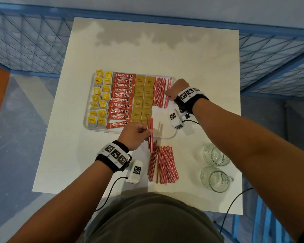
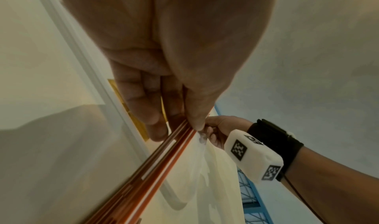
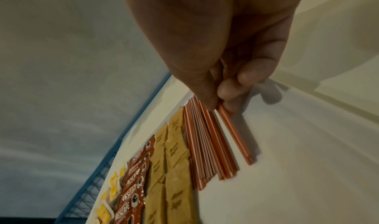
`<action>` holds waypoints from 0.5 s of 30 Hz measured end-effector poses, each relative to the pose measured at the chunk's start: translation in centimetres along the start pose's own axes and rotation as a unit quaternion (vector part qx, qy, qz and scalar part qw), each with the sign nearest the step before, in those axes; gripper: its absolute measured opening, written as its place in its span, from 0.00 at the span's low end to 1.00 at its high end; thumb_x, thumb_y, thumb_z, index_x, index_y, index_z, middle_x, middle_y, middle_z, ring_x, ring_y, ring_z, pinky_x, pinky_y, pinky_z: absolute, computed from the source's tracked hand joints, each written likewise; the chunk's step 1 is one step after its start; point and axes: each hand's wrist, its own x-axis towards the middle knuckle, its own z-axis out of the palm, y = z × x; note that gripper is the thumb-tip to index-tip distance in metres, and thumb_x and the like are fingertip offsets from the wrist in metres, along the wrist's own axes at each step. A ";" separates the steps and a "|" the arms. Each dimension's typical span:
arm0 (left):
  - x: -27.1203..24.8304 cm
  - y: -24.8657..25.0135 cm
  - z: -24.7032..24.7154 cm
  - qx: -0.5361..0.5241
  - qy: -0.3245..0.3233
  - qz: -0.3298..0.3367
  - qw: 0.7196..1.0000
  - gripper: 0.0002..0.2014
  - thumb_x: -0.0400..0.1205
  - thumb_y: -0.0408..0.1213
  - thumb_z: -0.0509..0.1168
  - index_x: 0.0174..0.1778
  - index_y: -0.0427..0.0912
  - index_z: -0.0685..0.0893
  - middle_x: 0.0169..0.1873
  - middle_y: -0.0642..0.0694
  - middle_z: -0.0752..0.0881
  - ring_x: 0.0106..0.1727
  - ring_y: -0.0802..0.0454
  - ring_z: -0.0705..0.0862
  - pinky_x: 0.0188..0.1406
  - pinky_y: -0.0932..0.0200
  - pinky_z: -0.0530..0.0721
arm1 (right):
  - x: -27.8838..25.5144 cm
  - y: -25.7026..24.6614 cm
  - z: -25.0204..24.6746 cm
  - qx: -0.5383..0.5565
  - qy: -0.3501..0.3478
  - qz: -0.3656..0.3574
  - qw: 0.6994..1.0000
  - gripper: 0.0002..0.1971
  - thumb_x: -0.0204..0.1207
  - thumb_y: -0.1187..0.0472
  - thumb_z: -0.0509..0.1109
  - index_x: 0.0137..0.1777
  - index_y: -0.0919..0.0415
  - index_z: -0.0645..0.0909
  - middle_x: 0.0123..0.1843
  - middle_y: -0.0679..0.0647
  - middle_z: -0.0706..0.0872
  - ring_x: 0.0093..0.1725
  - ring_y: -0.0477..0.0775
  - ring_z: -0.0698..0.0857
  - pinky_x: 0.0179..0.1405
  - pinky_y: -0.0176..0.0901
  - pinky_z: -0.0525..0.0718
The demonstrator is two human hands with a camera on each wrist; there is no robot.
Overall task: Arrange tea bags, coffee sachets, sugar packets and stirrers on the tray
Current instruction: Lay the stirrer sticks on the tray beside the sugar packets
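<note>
A white tray [image 1: 167,135] holds yellow tea bags [image 1: 99,99], red coffee sachets [image 1: 121,95], brown sugar packets [image 1: 143,97] and a row of red striped stirrers [image 1: 159,92]. My left hand [image 1: 144,131] pinches a few stirrers [image 1: 150,134] upright over the tray's near edge; the left wrist view shows that bundle [image 2: 164,159] between thumb and fingers. My right hand [image 1: 170,95] pinches two stirrers [image 1: 168,92] at the right end of the row, seen close in the right wrist view [image 3: 233,130]. A loose pile of stirrers [image 1: 162,163] lies on the table in front of the tray.
Two glass mugs [image 1: 215,165] stand at the table's near right. The white table [image 1: 165,55] is bounded by blue mesh railings [image 1: 25,44]. A cable [image 1: 232,206] hangs over the near right edge.
</note>
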 end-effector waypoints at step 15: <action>0.6 1.5 -0.2 -0.096 -0.001 -0.032 0.995 0.08 0.85 0.35 0.69 0.46 0.32 0.89 0.40 0.36 0.92 0.36 0.51 0.90 0.33 0.63 0.88 | 0.5 0.0 0.6 -0.010 0.027 0.006 1.000 0.15 0.68 0.51 0.85 0.37 0.60 0.85 0.37 0.56 0.92 0.38 0.57 0.92 0.42 0.51 0.93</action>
